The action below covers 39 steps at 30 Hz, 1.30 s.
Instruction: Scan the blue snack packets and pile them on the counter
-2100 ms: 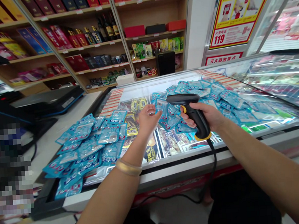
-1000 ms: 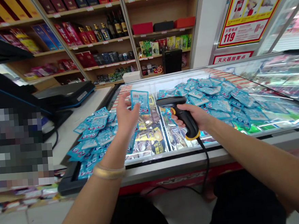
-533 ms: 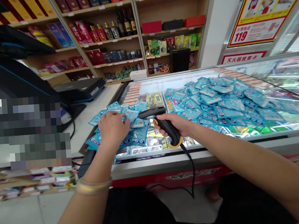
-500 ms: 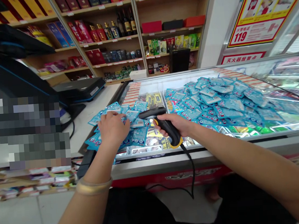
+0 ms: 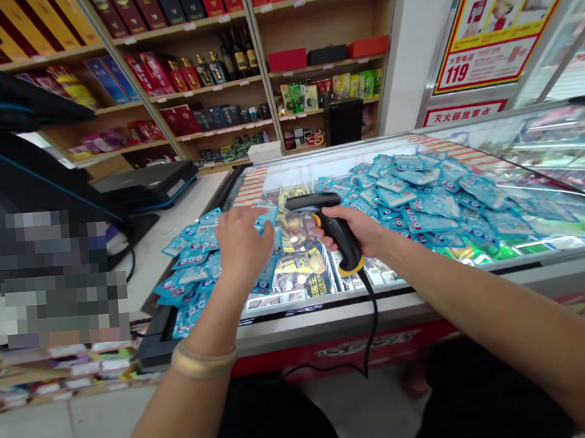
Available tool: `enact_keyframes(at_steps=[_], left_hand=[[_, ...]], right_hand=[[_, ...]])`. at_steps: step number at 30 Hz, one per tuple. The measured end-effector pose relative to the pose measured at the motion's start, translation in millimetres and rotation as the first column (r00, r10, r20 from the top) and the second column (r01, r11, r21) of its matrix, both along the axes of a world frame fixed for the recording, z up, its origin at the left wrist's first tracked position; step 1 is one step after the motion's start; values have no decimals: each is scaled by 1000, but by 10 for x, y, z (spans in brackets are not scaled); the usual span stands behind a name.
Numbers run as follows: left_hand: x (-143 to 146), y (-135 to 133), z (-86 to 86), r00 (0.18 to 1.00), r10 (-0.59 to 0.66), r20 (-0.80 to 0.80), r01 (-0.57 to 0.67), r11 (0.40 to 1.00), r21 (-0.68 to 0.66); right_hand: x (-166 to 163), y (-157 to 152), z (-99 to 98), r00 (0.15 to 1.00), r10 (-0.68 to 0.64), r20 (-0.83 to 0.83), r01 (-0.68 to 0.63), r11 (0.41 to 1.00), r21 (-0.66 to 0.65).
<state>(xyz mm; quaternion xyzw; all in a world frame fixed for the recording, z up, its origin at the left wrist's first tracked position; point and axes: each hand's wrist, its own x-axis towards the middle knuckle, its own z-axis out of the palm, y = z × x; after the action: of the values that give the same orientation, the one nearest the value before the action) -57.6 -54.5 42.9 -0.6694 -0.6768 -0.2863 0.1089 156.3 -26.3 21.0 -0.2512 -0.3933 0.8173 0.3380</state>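
Note:
My right hand [image 5: 356, 231] grips a black and yellow handheld barcode scanner [image 5: 341, 235] by its handle, its cable hanging down in front. The scanner head tilts left over the glass top, close to my left hand. My left hand [image 5: 247, 245] hovers over or touches the right side of a loose pile of blue packets [image 5: 192, 256]. Its thumb and index finger are apart, with blue wrapping showing between and beyond them; the other fingertips are partly hidden. A bigger heap of blue packets [image 5: 421, 193] lies to the right of the scanner.
The packets rest on a glass-topped freezer [image 5: 309, 308] with yellow packages inside. A counter [image 5: 199, 205] on the left holds a black scale [image 5: 147, 182] and a dark terminal [image 5: 23, 171]. Stocked shelves [image 5: 223, 84] stand behind.
My left hand has shifted right across the left pile, and its thumb and index finger are spread wider. The scanner has moved slightly right, away from the packets. The view has turned slightly right.

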Motion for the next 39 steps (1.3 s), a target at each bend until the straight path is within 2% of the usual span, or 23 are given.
enact_keyframes(at_steps=[3, 8, 13, 16, 21, 26, 32, 39], left_hand=[[331, 139, -12, 995, -100, 32, 101, 994, -50], [923, 332, -46, 972, -223, 71, 233, 944, -234], [1257, 450, -221, 958, -278, 71, 282, 869, -407], [1287, 482, -342, 956, -283, 80, 290, 858, -423], [1227, 484, -418, 917, -302, 262, 387, 836, -390], [1162, 498, -428, 902, -317, 294, 415, 825, -383], [1142, 468, -381, 923, -253, 288, 368, 798, -477], [1081, 456, -358, 856, -331, 396, 485, 779, -398]], right_hand=[[343, 62, 63, 995, -103, 0, 103, 994, 30], [861, 99, 100, 970, -242, -19, 242, 966, 87], [1050, 85, 26, 962, -267, -54, 271, 959, 83], [1052, 73, -29, 965, -259, -42, 261, 962, 74], [1025, 48, -26, 965, -260, -38, 263, 961, 84], [1012, 32, -5, 960, -277, -25, 279, 958, 66], [1013, 27, -16, 956, -291, -24, 292, 955, 55], [1024, 27, -9, 964, -265, -11, 265, 962, 71]])
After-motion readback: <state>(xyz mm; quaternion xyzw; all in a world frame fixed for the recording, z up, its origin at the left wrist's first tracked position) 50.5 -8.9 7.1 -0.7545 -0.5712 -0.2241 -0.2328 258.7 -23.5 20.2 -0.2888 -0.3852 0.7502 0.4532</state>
